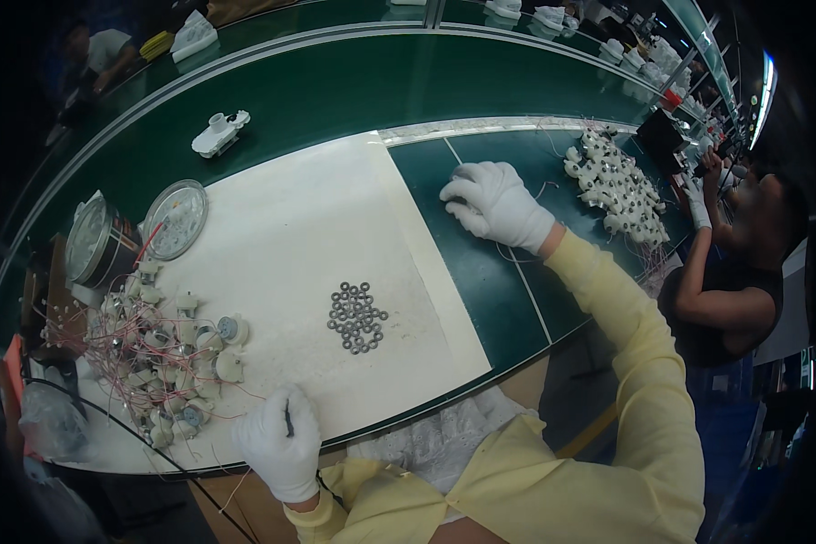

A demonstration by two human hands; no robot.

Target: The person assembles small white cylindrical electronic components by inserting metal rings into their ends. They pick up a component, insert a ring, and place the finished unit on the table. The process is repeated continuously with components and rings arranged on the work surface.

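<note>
My left hand (281, 444), in a white glove, is closed near the table's front edge, beside the wired parts on the left. A short, thin dark object (288, 422) shows between its fingers; its kind is unclear. My right hand (499, 207), also gloved, is held over the green tabletop right of the white sheet, fingers curled. Thin wires show beside it, but anything inside the fingers is hidden. A cluster of small dark metal rings (357, 317) lies on the white sheet (290, 218). Small white motor-like parts with red wires (168, 354) are heaped at the left.
More white wired parts (615, 186) are massed at the right. A white plastic housing (219, 134) sits on the green surface (335, 91) at the back. At the left stand a tub (95, 245) and a round clear lid (176, 220). A co-worker (734, 272) sits at the right.
</note>
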